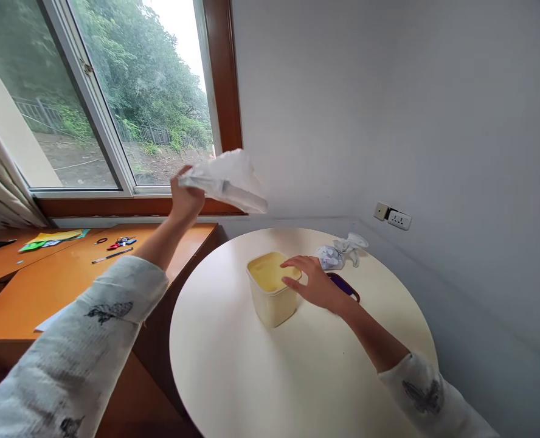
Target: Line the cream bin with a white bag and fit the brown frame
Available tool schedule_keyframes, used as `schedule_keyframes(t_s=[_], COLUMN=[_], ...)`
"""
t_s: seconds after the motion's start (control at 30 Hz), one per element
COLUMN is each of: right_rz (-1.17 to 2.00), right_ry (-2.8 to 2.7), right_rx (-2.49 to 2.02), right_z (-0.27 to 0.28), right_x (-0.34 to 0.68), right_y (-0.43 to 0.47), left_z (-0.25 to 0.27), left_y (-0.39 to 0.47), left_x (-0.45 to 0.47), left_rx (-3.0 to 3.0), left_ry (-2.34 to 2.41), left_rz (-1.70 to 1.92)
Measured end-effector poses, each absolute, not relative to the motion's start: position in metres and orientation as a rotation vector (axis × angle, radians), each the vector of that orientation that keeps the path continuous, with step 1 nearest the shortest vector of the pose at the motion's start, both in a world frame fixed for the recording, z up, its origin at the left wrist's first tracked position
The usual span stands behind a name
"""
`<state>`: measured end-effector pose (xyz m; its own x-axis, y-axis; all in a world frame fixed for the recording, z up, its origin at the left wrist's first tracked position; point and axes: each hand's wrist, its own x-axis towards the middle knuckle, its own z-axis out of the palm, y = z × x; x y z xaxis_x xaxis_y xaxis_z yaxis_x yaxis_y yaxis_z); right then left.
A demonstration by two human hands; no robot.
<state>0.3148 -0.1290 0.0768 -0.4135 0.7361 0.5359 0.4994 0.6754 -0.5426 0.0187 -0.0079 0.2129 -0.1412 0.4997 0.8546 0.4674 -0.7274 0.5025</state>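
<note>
My left hand (187,196) is closed on a thin, translucent white plastic bag (233,179), lifted in front of the window and wall. The bag trails off to the right, slightly blurred. Below it, a cream-yellow square bin (272,298) stands upright on the round table (215,353); what shows of its inside is bare. My right hand (310,281) hovers at the bin's right rim, fingers spread and curved, with nothing in them. I cannot tell whether its fingertips touch the rim.
Behind my right hand lie a tied plastic bag of crumpled paper (331,257) and a dark purple object with a brown rim (343,286), partly hidden. At left, an orange desk (69,289) bears coloured papers (53,238), a pen (112,255) and small items. A wall socket (399,219) is at right.
</note>
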Motion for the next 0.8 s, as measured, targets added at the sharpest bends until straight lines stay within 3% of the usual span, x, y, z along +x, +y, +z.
schedule_keyframes(t_s=[0.23,0.4,0.57,0.8], right_rz=[0.254,0.248,0.256,0.175], right_ry=[-2.288,-2.256,-2.23,-2.13], right_rx=[-0.933,-0.928,-0.924,-0.904], right_z=[0.059,0.048,0.043,0.041], right_x=[0.311,0.308,0.308,0.312], right_y=[-0.14,-0.142,-0.141,-0.139], left_z=[0.059,-0.003,-0.001,0.071], left_y=[-0.021,-0.032,-0.033,-0.03], left_x=[-0.01,-0.029,-0.039,-0.045], left_rx=[2.105,2.147,2.266,2.351], left_ry=[1.689,1.837,1.785,1.674], left_rz=[1.396,0.908,0.463,0.017])
